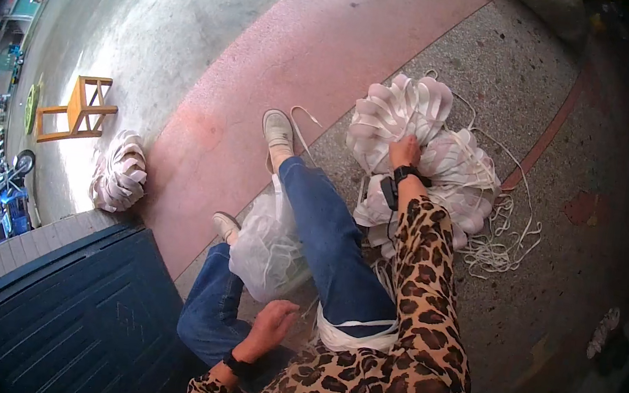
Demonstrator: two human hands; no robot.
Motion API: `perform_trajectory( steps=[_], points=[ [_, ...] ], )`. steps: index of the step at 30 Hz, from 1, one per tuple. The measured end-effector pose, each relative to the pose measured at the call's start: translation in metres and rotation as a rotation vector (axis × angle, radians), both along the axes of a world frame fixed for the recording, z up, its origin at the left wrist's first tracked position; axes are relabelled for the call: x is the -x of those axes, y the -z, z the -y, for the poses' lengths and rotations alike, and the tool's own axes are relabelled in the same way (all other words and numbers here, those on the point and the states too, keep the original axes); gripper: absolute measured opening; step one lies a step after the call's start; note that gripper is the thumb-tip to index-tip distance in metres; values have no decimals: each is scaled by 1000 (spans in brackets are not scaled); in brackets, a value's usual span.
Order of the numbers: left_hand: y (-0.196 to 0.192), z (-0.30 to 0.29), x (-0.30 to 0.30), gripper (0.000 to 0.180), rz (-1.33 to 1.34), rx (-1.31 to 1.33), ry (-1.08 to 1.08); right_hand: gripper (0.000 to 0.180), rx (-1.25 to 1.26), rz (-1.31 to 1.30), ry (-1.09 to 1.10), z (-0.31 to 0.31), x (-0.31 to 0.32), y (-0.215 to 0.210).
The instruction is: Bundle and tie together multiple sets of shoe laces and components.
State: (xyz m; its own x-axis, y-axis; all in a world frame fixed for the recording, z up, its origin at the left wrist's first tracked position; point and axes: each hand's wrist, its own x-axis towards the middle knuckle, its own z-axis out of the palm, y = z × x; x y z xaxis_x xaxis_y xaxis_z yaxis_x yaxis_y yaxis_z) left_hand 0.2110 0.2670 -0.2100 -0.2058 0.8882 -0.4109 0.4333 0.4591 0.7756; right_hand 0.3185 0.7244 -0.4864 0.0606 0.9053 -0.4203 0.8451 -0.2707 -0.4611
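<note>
My right hand (405, 152) reaches forward into a heap of rounded, tongue-shaped pieces. Its fingers are closed at the edge of a fanned, pale pink bundle (393, 116), with the fingertips partly hidden. A second bundle (461, 167) of the same pieces lies against it on the right, under my wrist. My left hand (274, 325) hovers by my bent left knee with its fingers curled together; I see nothing in it. Between my legs sits a translucent white plastic bag (269, 253) with pale strips in and over it. A white band (352, 339) lies across my right thigh.
Loose white cord (498, 252) is tangled on the speckled floor to the right of the heap. Another pink bundle (121, 174) stands at the left, near a wooden stool (78, 107). A dark blue panelled door (84, 310) fills the lower left. A blue motorbike (13, 197) stands outside.
</note>
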Motion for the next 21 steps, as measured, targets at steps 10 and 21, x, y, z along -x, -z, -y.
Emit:
perform_trajectory(
  steps=[10, 21],
  points=[
    [0, -80, 55, 14, -63, -107, -106, 20, 65, -325, 165, -6, -20, 18],
    [-12, -98, 47, 14, -45, -162, -120, 35, 39, -436, 241, -25, -25, 20]
  ],
)
